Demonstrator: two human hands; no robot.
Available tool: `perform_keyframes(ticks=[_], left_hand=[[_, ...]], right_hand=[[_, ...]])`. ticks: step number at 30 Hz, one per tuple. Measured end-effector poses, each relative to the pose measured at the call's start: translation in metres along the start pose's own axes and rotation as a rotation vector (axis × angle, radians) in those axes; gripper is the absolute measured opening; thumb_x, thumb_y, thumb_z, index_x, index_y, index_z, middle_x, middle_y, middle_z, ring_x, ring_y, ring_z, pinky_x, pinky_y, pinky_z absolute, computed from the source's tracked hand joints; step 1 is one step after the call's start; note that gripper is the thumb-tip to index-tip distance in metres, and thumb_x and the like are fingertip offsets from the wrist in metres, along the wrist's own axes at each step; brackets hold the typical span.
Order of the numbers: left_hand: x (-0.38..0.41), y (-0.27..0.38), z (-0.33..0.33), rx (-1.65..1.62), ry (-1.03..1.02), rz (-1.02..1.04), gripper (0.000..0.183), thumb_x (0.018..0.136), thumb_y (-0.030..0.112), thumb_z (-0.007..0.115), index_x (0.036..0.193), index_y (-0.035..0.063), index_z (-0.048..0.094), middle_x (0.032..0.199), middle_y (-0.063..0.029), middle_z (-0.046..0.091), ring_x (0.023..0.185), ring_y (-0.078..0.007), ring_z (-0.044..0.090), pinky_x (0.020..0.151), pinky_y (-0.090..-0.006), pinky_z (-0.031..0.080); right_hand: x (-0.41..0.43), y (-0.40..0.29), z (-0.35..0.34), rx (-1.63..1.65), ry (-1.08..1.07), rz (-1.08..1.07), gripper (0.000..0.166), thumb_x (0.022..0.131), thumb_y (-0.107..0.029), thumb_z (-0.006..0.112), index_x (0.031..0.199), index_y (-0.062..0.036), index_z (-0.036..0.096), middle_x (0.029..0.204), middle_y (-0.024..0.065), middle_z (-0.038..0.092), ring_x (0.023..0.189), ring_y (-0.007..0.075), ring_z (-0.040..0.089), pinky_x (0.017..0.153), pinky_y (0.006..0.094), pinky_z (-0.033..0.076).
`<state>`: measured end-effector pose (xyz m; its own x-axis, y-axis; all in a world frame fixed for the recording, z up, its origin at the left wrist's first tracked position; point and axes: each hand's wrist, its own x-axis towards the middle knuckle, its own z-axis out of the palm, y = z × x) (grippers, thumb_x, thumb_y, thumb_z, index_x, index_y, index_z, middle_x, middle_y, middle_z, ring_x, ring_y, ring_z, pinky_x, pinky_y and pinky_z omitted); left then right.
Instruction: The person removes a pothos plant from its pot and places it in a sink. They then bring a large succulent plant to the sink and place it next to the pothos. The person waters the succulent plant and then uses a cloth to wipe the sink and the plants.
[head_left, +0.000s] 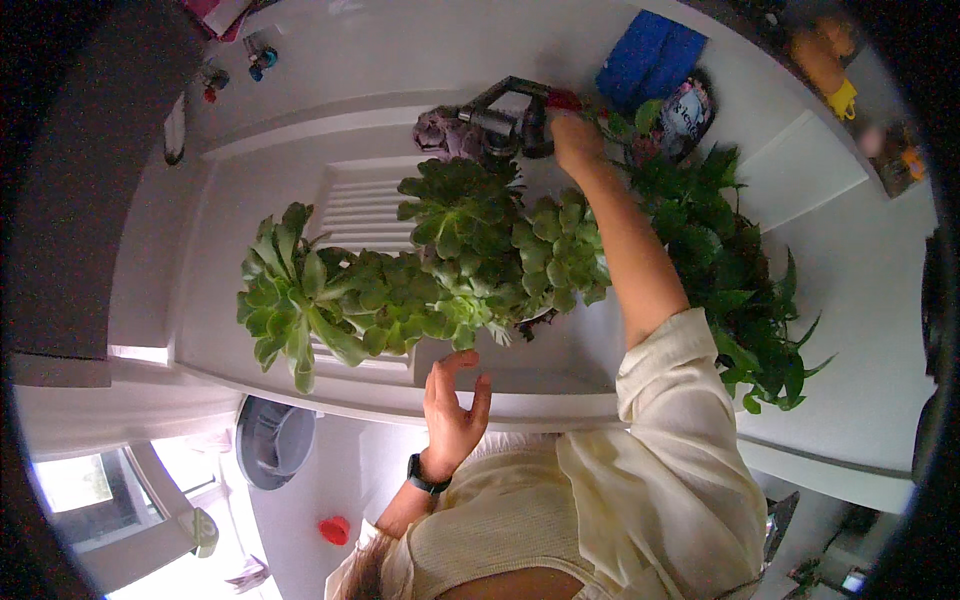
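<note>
My left hand (454, 412), with a dark watch on its wrist, is at the front edge of the white sink (525, 401). Its fingers are curved and apart, just below the leaves of a large green succulent plant (461, 277). This plant spreads over the basin and ribbed drainboard, with dark soil showing at its lower right. Stretched to the far side of the sink, my right hand (576, 142) is beside a dark and grey faucet (510, 112) and a dark red object (566, 99). The right fingers are mostly hidden, so their grip is unclear.
A leafy green plant (724, 255) stands right of my right arm. Behind it are a bottle (686, 116) bearing writing and a blue folded item (649, 60). A crumpled purplish cloth (446, 135) lies by the faucet. A grey basin (275, 442) is at lower left.
</note>
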<state>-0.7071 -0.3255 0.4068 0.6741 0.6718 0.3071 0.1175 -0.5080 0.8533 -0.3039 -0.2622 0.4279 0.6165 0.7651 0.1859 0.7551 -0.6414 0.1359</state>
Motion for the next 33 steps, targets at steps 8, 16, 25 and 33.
perform_keyframes(ticks=[8,16,25,33], left_hand=[[0.008,-0.002,0.005,-0.010,-0.035,-0.002,0.029,0.078,0.001,0.062,0.104,-0.0009,0.050,0.099,-0.0146,0.058,0.090,-0.0307,0.057,0.078,-0.0367,0.046],[0.009,-0.005,0.011,-0.018,-0.043,0.021,0.029,0.078,0.000,0.062,0.104,-0.0008,0.050,0.096,-0.0143,0.059,0.089,-0.0304,0.058,0.077,-0.0363,0.046],[0.009,-0.002,0.013,-0.042,-0.044,0.014,0.028,0.078,0.001,0.062,0.104,-0.0012,0.051,0.097,-0.0150,0.059,0.089,-0.0309,0.058,0.078,-0.0363,0.046],[0.004,-0.003,0.013,-0.034,-0.037,0.024,0.027,0.079,0.002,0.063,0.103,-0.0008,0.051,0.096,-0.0151,0.059,0.088,-0.0315,0.058,0.078,-0.0366,0.046]], right_hand=[[-0.006,0.001,-0.004,0.160,0.004,0.072,0.015,0.081,-0.006,0.052,0.092,-0.0015,0.062,0.095,0.0200,0.062,0.093,0.0368,0.061,0.075,0.0470,0.052],[-0.002,-0.009,-0.009,1.176,0.080,-0.109,0.030,0.081,-0.006,0.058,0.110,-0.0014,0.060,0.105,0.0109,0.064,0.096,0.0222,0.061,0.085,0.0326,0.047],[-0.019,-0.049,-0.044,1.133,0.113,-0.253,0.049,0.074,-0.028,0.073,0.112,-0.0015,0.057,0.105,0.0131,0.063,0.097,0.0239,0.060,0.084,0.0321,0.046],[-0.032,-0.033,-0.042,0.980,0.092,-0.258,0.043,0.081,-0.024,0.069,0.116,-0.0027,0.055,0.104,0.0116,0.062,0.093,0.0196,0.059,0.079,0.0305,0.046]])
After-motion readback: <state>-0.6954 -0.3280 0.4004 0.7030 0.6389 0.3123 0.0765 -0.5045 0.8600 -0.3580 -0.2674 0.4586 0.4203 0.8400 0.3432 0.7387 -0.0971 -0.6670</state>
